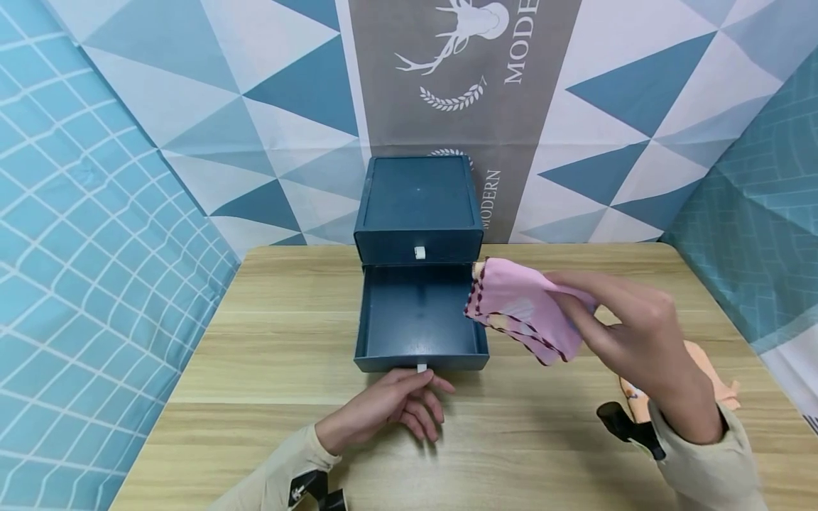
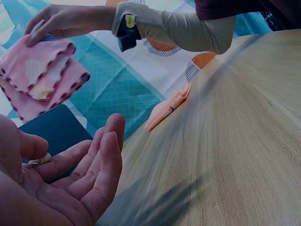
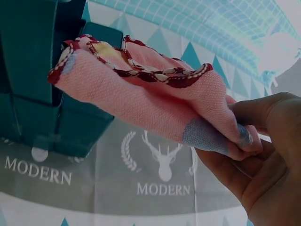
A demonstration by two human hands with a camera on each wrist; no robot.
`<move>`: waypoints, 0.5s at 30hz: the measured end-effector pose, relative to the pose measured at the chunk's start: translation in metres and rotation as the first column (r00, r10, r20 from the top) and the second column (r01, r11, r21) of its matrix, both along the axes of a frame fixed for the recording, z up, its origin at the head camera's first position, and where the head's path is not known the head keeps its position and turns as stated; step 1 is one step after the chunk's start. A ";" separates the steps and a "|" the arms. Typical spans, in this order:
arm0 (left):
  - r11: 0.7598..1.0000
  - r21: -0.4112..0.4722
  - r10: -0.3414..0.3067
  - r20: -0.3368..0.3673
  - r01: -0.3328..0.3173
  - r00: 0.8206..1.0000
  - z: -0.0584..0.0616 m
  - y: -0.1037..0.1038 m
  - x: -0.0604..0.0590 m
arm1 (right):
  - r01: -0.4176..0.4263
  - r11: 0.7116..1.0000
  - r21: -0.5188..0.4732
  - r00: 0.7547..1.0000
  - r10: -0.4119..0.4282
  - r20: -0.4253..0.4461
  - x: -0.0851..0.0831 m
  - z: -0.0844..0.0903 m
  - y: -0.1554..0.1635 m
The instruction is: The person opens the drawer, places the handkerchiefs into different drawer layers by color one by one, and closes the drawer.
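Observation:
A dark blue two-drawer box (image 1: 418, 195) stands at the back of the table, its lower drawer (image 1: 418, 312) pulled out and bare inside. My left hand (image 1: 396, 408) pinches the white pull tab (image 2: 41, 160) at that drawer's front between thumb and index finger, the other fingers loosely bent. Held up by my right hand (image 1: 629, 333) is a folded pink towel (image 1: 520, 309) with dark red stitched edges, gripped at one end between thumb and fingers. The towel's far corner overlaps the drawer's right side in the head view.
A folded orange cloth (image 1: 709, 369) lies on the wooden table (image 1: 281, 355) at the right, partly hidden by my right forearm. The upper drawer is shut, with a white tab (image 1: 420, 253) on its front. Patterned fabric hangs behind and at both sides.

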State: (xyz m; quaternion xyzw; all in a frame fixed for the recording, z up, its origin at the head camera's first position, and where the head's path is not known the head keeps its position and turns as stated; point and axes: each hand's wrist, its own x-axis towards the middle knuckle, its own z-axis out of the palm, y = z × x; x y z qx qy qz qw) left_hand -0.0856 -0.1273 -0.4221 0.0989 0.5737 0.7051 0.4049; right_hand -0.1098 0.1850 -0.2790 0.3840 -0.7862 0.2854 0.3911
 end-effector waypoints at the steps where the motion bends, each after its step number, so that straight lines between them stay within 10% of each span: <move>1: 1.000 0.001 0.000 -0.001 0.000 1.000 0.000 0.000 0.000 | -0.008 1.000 0.011 1.000 0.008 0.003 -0.001 0.001 -0.003; 15: 1.000 -0.013 0.000 -0.007 0.000 1.000 0.001 0.000 0.000 | -0.156 0.988 0.012 0.986 0.155 0.056 -0.021 0.004 -0.035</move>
